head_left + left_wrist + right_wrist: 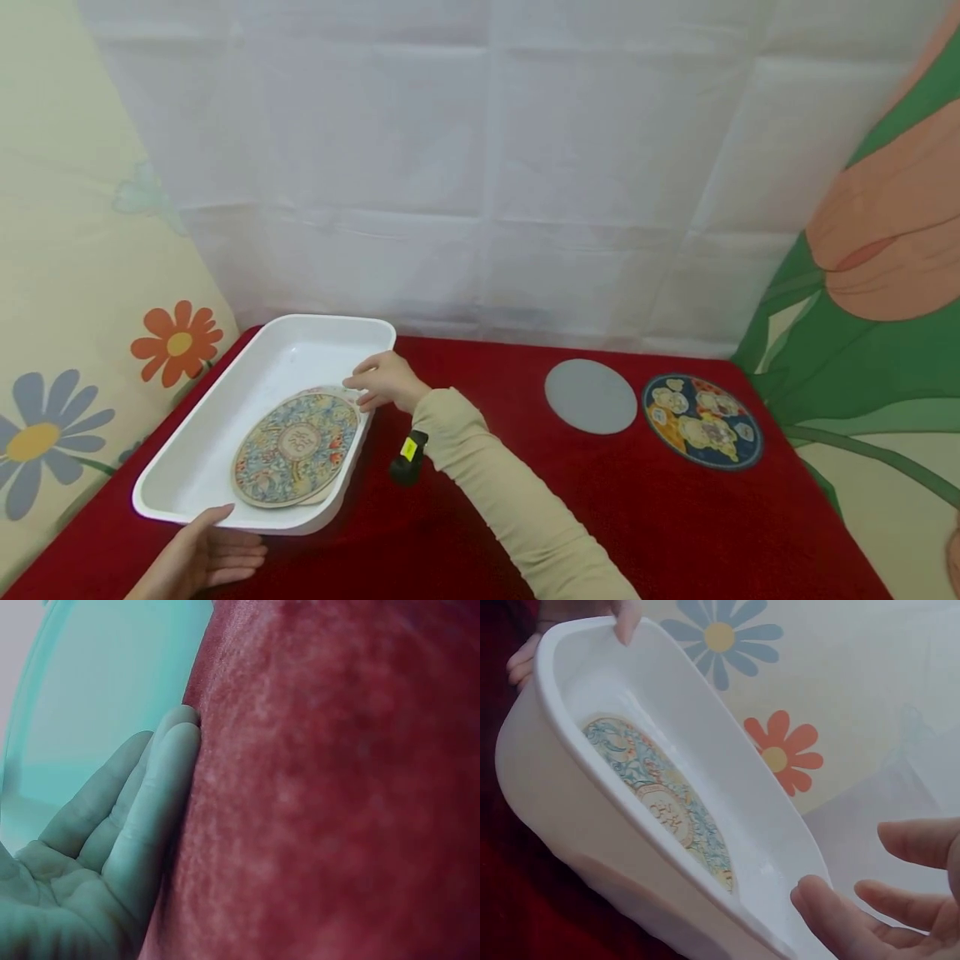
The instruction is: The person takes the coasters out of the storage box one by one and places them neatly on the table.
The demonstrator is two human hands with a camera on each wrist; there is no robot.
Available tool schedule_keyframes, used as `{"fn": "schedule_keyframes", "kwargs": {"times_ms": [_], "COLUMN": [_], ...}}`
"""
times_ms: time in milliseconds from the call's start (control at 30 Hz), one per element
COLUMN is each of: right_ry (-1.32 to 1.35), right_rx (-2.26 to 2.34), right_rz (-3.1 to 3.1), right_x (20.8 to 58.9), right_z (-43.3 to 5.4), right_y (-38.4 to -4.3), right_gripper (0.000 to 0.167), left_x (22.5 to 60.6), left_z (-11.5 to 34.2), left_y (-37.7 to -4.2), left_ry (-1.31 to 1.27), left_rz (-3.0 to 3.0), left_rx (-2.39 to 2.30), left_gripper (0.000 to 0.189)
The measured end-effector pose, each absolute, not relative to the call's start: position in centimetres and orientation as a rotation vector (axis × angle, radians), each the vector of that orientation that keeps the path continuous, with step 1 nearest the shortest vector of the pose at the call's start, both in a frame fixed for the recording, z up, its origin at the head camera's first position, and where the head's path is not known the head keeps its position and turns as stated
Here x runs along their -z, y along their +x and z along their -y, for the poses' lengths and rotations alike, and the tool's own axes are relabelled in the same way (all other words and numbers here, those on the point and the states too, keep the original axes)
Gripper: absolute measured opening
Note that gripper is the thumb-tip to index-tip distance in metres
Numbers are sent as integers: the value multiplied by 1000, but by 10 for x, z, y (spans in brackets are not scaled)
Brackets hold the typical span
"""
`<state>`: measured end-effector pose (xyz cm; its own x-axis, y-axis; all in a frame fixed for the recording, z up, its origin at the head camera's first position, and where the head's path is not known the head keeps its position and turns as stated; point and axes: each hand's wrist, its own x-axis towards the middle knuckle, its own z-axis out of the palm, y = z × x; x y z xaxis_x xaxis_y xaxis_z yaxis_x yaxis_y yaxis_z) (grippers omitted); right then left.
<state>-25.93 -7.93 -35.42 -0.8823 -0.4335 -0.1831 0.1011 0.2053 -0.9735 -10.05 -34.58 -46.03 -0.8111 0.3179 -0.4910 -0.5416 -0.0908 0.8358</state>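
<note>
A white plastic basin (187, 462) holds a round floral disc (300, 446) with Chinese-style characters in its centre. Pale edges show from beneath the disc, but what they belong to is hidden. At the basin's near end my left hand (202, 554) grips the rim, thumb over the top and fingers against the outer wall. In the left wrist view the fingers of that hand (112, 847) lie nearly straight along the wall. My right hand (390, 383) hovers by the basin's right rim, close to the disc, fingers spread and holding nothing (892, 900).
Red cloth (480, 500) covers the table. To the right lie a plain grey disc (590, 397) and a disc printed with cartoon bears (702, 422). A white sheet (487, 167) hangs behind, with flowered cloths on both sides.
</note>
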Motion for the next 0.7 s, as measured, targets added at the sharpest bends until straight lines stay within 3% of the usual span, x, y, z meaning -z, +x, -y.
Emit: {"fn": "schedule_keyframes", "kwargs": {"times_ms": [700], "right_ry": [-350], "right_rx": [1440], "right_rz": [-2378], "right_x": [371], "right_z": [109], "right_y": [-253], "right_gripper": [28], "left_x": [458], "left_z": [340], "left_y": [-97], "left_ry": [-306], "left_rz": [-1660], "left_rx": [-1970], "left_gripper": [63]}}
